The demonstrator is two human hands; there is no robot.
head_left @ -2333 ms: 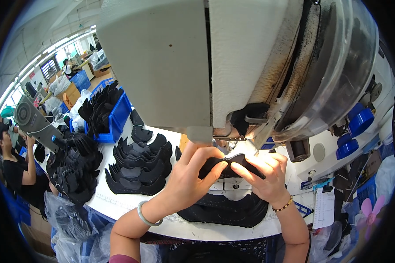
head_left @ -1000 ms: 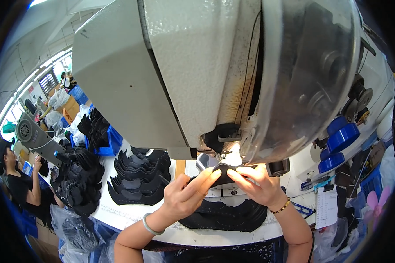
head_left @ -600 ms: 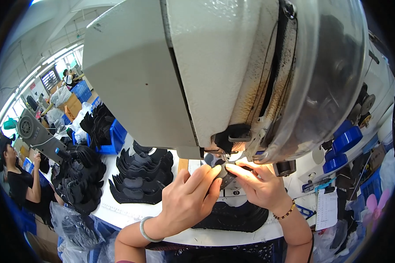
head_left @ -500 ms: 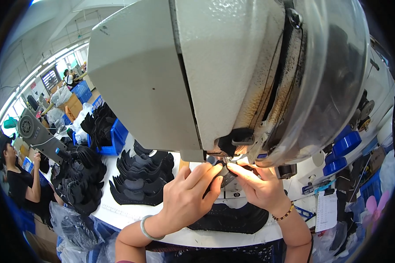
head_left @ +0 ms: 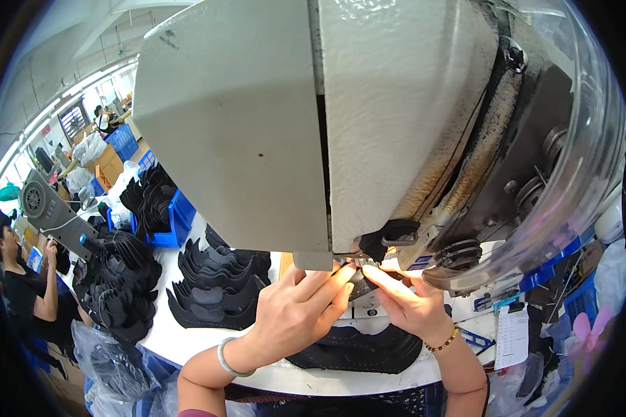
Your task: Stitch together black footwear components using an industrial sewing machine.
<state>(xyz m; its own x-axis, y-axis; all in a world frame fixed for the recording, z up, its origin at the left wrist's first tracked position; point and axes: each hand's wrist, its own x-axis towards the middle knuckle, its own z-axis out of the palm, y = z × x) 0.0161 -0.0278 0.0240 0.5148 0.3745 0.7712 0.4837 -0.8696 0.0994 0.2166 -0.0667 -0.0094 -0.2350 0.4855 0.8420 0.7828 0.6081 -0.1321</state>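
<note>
Large in front of me looms the pale sewing machine (head_left: 243, 125), its lower end over the lit work spot. Under it, my left hand (head_left: 295, 309), with a light bangle at the wrist, pinches a small black piece (head_left: 359, 285). My right hand (head_left: 417, 302), wearing a beaded bracelet, has its fingers closed at that piece's other side. Both sets of fingertips nearly meet, and the machine hides part of them. Just below the hands lies a pile of curved black pieces (head_left: 358, 351). Further left, stacked black pieces (head_left: 215, 292) rest on the white table (head_left: 167, 330).
A heap of black pieces (head_left: 118, 278) and a blue bin (head_left: 181, 215) of more stand at the left. A person (head_left: 35, 278) sits beyond. On the right are a paper sheet (head_left: 511, 337), a pink flower-shaped thing (head_left: 590, 330) and plastic bags.
The view has shifted slightly, so the machine looks larger and further right, and its clear cover sits differently in the picture. Both hands stay at the black piece, fingers barely moved.
</note>
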